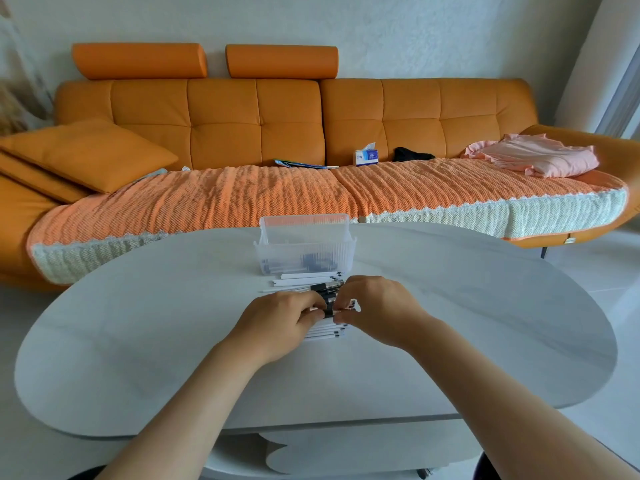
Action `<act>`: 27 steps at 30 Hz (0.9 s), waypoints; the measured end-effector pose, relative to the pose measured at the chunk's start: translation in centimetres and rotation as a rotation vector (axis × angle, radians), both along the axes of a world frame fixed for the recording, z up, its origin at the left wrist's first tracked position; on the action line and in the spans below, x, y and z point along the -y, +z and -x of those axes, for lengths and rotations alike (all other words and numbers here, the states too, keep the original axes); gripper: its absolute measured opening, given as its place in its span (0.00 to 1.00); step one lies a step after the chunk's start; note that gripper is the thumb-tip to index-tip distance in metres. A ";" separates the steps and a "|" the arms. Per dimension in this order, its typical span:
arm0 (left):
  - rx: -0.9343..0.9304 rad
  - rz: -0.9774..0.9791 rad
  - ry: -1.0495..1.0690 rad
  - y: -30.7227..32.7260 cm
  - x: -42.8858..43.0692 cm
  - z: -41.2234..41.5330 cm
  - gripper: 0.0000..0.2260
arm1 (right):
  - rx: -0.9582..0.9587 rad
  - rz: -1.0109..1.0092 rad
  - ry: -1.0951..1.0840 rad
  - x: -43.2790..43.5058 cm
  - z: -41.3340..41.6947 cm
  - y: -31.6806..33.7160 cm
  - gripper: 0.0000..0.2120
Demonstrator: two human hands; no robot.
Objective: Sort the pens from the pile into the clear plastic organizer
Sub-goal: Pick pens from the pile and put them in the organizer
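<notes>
The pens [302,277] lay in a pile on the white counter [485,323], their long axes running left to right, dark tips mostly to the right. Just behind them stood the clear organizer [304,252], a few dark items inside. An orange sofa [242,116] with a tissue box [366,156] and pink cloth [540,157] sat beyond. The left hand [280,317] and right hand [375,306] met over the pile, curled fingers [346,315] pinching a dark-banded bundle of pens between them.
</notes>
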State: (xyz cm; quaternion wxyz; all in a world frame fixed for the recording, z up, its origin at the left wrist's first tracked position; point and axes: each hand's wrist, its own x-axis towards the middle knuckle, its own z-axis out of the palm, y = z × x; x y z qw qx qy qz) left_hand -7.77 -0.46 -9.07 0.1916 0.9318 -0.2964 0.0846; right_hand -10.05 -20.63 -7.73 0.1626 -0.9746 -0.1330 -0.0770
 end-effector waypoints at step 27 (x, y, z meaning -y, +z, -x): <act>0.224 0.082 0.030 0.0 -2.2 -1.2 0.06 | -0.031 -0.067 -0.066 1.5 -0.1 -0.2 0.07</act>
